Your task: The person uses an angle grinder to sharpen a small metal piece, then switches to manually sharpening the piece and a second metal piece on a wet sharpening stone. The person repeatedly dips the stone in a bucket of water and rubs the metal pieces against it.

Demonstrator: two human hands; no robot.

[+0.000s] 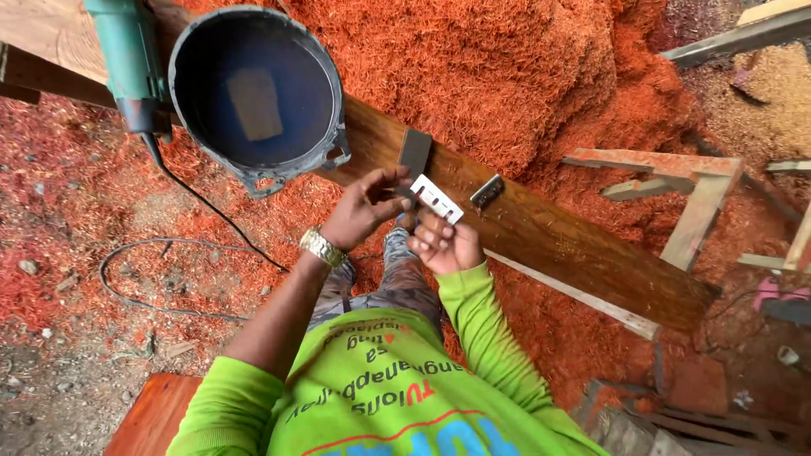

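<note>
Your left hand [365, 207] and right hand [441, 245] meet over the long brown wooden plank [549, 241], fingers pinching a flat slotted metal plate [437, 198]. A dark round bucket [253, 93] and small metal hinge [487, 192] sit beside.

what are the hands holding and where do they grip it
Both hands hold a flat slotted metal plate: left hand pinches its upper-left end, right hand supports its lower edge.
</note>
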